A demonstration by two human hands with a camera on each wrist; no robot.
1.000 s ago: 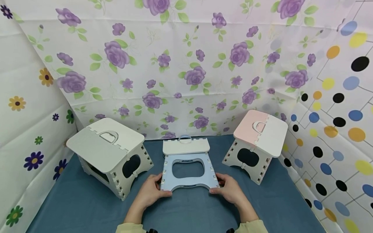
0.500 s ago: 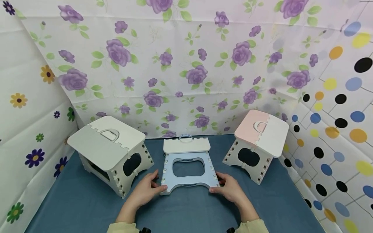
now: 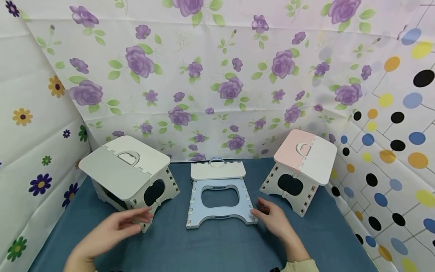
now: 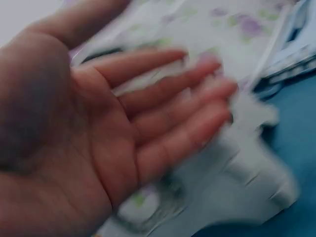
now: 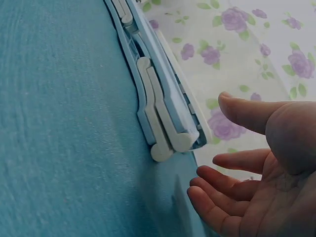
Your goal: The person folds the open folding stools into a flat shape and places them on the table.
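Note:
A blue and white folding stool (image 3: 221, 212) lies folded flat on the cloth in the middle of the head view. My right hand (image 3: 276, 221) is at its right side, thumb at the near right corner; in the right wrist view the fingers (image 5: 222, 197) are loosely spread beside the folded legs, holding nothing. My left hand (image 3: 113, 231) is off to the left, overlapping the near leg of a grey and white stool (image 3: 108, 172) that stands unfolded. In the left wrist view that palm (image 4: 98, 138) is blurred, its fingers straight and nothing in it.
A pink and white stool (image 3: 293, 151) stands unfolded at the right. Blue cloth (image 3: 217, 249) covers the table. A flowered curtain (image 3: 204, 90) hangs behind, with patterned sheets at both sides.
My left hand has let go of the folded stool's left corner and swung left to the grey and white stool. My right hand has loosened its hold at the right corner.

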